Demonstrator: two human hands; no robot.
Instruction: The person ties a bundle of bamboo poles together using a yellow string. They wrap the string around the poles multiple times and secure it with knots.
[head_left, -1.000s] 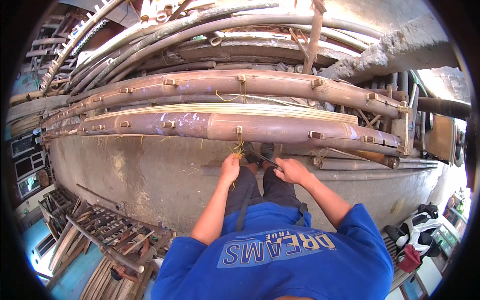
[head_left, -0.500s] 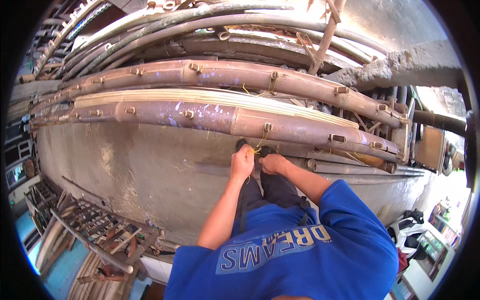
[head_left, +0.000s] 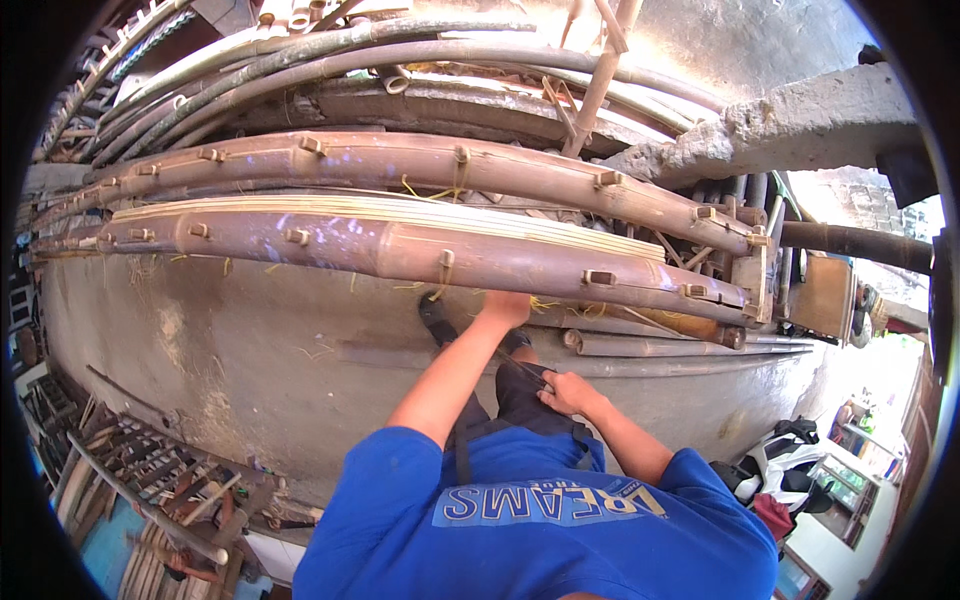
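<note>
My left hand [head_left: 508, 306] reaches under the near bamboo pole [head_left: 330, 245], and the pole hides its fingers. Yellow strands [head_left: 540, 303] hang beside that hand, below the pole. My right hand [head_left: 570, 392] is closed at my right thigh; a dark, thin object seems to extend from it, but its kind is unclear. Short wooden pegs [head_left: 447, 260] stick out of the near pole. Pale bamboo strips [head_left: 400, 212] lie lengthwise behind it. Farther back runs a second pegged bamboo pole [head_left: 380, 162], with a yellow strand [head_left: 408, 187] between the two.
More bamboo poles [head_left: 690, 345] lie on the floor at right. Long poles [head_left: 330, 70] are stacked at the back, near a concrete beam [head_left: 780, 130]. At lower left stands a wooden slatted frame [head_left: 150, 490], with another person's arm [head_left: 190, 573] nearby.
My hands have separated. The left has gone forward under the near pole; the right has drawn back to my thigh. The view has shifted, so the poles appear farther left.
</note>
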